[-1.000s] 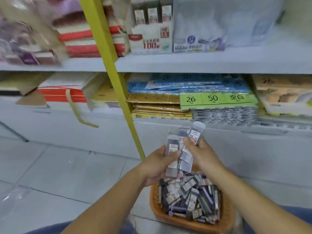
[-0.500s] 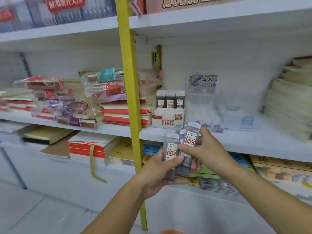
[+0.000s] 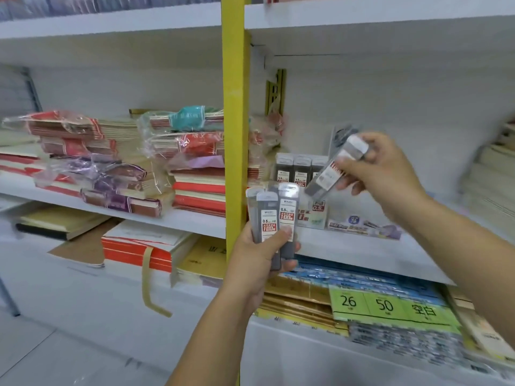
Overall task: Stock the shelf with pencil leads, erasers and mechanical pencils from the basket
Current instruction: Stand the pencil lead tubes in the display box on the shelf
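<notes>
Pulled away from the bunch since half a second ago: one pencil lead case (image 3: 333, 174), now pinched in the right hand (image 3: 381, 165), up and to the right.

Head view: tilted, long side slanting from low-left to high-right, cap end up. Close to the display box (image 3: 316, 215) on the shelf (image 3: 362, 254), above its right end. Far closer to that box than the left hand (image 3: 259, 254), wrapped round the other lead cases (image 3: 274, 218), upright, lower down by the yellow post (image 3: 235, 135). Likely next: stand it straight, slot it in.
</notes>
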